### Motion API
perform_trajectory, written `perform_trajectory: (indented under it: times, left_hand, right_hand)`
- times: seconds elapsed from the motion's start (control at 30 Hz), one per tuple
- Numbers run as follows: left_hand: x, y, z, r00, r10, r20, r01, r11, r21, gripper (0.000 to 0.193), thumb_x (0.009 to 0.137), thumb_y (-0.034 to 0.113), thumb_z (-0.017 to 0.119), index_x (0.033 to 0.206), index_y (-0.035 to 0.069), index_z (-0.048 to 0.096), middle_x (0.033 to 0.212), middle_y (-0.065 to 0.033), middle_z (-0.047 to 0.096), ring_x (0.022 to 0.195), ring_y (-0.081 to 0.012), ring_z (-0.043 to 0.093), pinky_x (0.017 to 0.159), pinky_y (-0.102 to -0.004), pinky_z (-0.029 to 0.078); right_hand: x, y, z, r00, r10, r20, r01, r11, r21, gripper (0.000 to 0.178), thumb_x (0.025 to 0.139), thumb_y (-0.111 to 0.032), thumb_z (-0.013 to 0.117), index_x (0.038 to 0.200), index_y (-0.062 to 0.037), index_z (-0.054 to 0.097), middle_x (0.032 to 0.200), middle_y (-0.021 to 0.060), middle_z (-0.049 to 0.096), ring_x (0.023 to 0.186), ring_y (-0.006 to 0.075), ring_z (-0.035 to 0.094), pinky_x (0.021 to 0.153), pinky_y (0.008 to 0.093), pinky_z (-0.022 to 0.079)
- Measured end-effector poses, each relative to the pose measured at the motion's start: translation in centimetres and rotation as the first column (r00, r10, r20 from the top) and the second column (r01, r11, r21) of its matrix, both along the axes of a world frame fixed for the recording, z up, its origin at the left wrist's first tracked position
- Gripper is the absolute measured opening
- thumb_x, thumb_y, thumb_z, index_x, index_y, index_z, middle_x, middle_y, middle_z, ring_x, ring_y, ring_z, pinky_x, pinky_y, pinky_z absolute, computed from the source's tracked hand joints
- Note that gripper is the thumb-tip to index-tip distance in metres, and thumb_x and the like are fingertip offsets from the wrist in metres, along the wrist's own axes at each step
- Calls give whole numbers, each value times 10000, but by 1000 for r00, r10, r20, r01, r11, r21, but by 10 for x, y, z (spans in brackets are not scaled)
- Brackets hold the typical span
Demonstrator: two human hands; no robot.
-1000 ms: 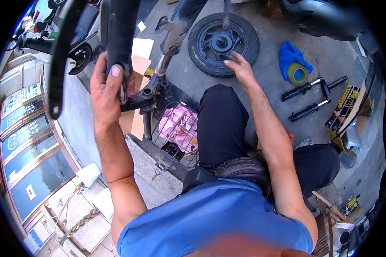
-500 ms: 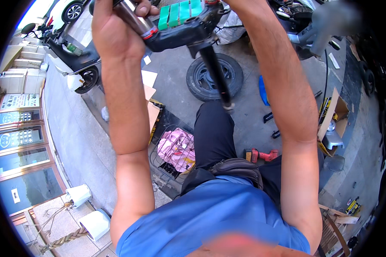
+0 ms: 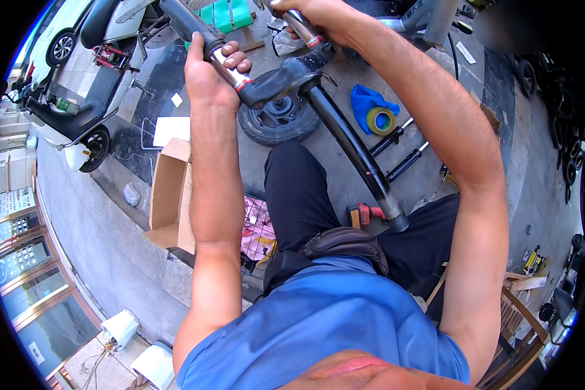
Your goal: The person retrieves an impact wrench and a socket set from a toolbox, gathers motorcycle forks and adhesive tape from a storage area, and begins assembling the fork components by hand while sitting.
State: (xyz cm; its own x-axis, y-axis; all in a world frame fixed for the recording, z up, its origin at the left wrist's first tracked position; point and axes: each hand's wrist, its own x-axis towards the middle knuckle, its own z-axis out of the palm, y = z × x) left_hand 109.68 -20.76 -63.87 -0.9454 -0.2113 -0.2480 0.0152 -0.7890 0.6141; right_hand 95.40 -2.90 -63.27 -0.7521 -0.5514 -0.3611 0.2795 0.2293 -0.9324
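A motorcycle front fork (image 3: 286, 79) is held up before me, with a black clamp and silver tubes ringed in red. Its long black steering stem (image 3: 354, 148) slants down toward my lap, its lower end over my thigh. My left hand (image 3: 209, 81) is wrapped round the left fork leg just above the clamp. Round the silver tube of the right leg, near the top edge of the view, my right hand (image 3: 318, 18) is closed; some of its fingers are hidden behind the tube.
Beyond my knee lies a wheel (image 3: 266, 127). To its right are a blue cloth (image 3: 365, 104), a tape roll (image 3: 368, 121) and two black shock absorbers (image 3: 404, 166). A red cordless drill (image 3: 364, 214), open cardboard box (image 3: 169, 188), pink-filled wire basket (image 3: 257, 250) and parked scooter (image 3: 104, 97) are around me.
The fork has tilted, its stem's lower end swinging right and toward me. Both hands keep hold. My right hand has come into view, and the head view has shifted.
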Motion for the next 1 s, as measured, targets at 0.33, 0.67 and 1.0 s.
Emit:
perform_trajectory:
  times: [0.33,0.67,1.0]
  left_hand:
    - [-20,-11,-43,986,47,162,-92,955,283,506,1040,474,296,898,2,407,715,-65,451,609,-168,451,593,-345,418]
    - [-52,8,-115,724,400,562,-588,784,198,352,1066,335,350,1241,35,411,1011,-105,498,717,-181,489,784,-496,586]
    - [-41,91,-165,624,540,565,-653,757,-3,269,1015,177,464,1214,3,415,928,-97,549,748,-192,575,696,-364,553]
  right_hand:
    - [119,97,-140,1000,-15,-6,10,884,-467,825,811,-65,701,1530,-103,299,1426,186,467,1200,300,584,1012,424,495]
    - [184,15,-193,949,-126,288,270,798,-538,466,862,-81,744,1276,3,547,1196,76,606,1090,149,580,972,314,467]
    - [206,38,-226,840,-364,403,479,846,-235,335,828,-176,751,1037,48,615,941,48,644,839,115,591,775,296,477]
